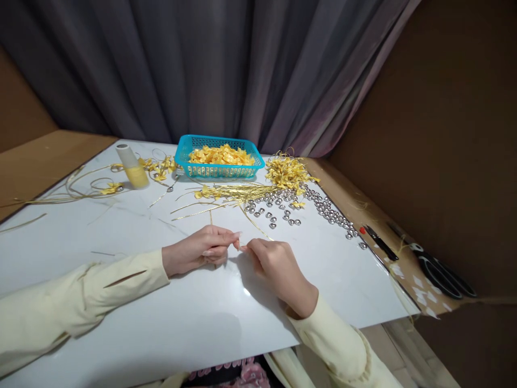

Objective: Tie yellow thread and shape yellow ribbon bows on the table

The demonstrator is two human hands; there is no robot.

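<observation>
My left hand (200, 250) and my right hand (274, 264) meet fingertip to fingertip over the white tabletop (121, 280). Both pinch a thin gold wire (258, 227) that runs back towards a bundle of gold wires (230, 193). What lies between the fingertips is too small to make out. Behind the bundle, a heap of yellow ribbon bows on wires (287, 172) lies beside scattered silver beads (319, 207).
A blue basket (220, 171) of yellow bows stands at the back. A spool of yellow thread (132, 167) leans at the back left among loose bows and wire loops. Black scissors (438, 272) and a small black tool (379, 242) lie on the brown ledge at right.
</observation>
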